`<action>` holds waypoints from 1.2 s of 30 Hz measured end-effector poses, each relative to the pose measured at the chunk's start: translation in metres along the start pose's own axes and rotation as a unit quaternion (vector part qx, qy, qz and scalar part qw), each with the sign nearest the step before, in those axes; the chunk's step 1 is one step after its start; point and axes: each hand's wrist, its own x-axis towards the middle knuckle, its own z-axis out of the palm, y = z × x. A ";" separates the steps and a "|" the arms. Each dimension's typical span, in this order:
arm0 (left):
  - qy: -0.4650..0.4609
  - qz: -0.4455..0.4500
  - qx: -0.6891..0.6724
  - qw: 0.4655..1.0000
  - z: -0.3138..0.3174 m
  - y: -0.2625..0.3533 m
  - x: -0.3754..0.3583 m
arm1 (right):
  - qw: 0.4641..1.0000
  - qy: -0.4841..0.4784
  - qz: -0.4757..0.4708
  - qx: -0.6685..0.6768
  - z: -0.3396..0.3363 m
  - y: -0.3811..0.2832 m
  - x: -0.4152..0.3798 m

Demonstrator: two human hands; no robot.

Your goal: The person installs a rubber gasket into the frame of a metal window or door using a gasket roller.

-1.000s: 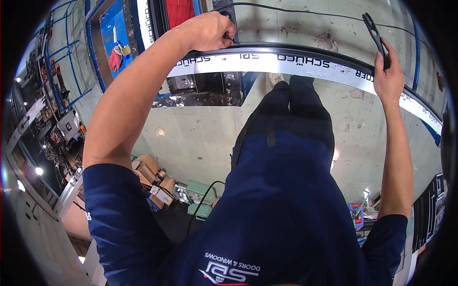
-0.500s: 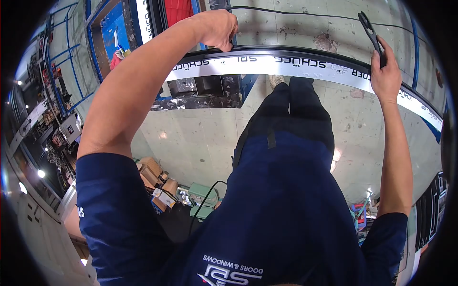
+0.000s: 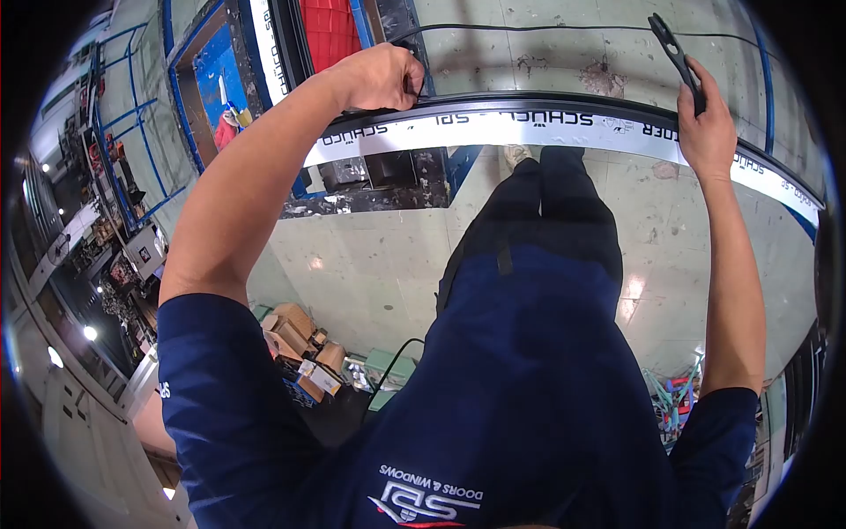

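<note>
A long profile bar runs across the view, with a black upper edge and white printed film along its side. My left hand is closed at the bar's black edge. Its fingertips are bent down against that edge, and what they pinch is hidden. Farther right, my right hand grips a black hand tool with a slot in its long, flat upper end. That tool points up and to the left, above the bar. The lower part of my right hand overlaps the bar; whether it touches cannot be told.
A blue-edged bench frame supports the bar's left part. Another film-covered profile runs upward there, beside red material. A black cable crosses beyond the bar. Cardboard boxes lie on the floor at lower left.
My left hand has shifted slightly left and down in the view, still at the bar's edge. My right hand still holds the black tool, which has moved slightly left.
</note>
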 end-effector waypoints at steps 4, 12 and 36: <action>-0.002 -0.018 0.016 1.000 0.000 0.000 0.006 | 1.000 -0.003 0.002 -0.013 -0.001 -0.002 0.001; -0.040 -0.019 -0.050 0.998 -0.003 -0.013 0.002 | 1.000 0.004 0.002 -0.013 0.001 0.000 0.001; 0.010 -0.071 -0.188 0.979 0.018 -0.034 -0.018 | 1.000 -0.016 0.019 -0.018 -0.003 -0.006 0.001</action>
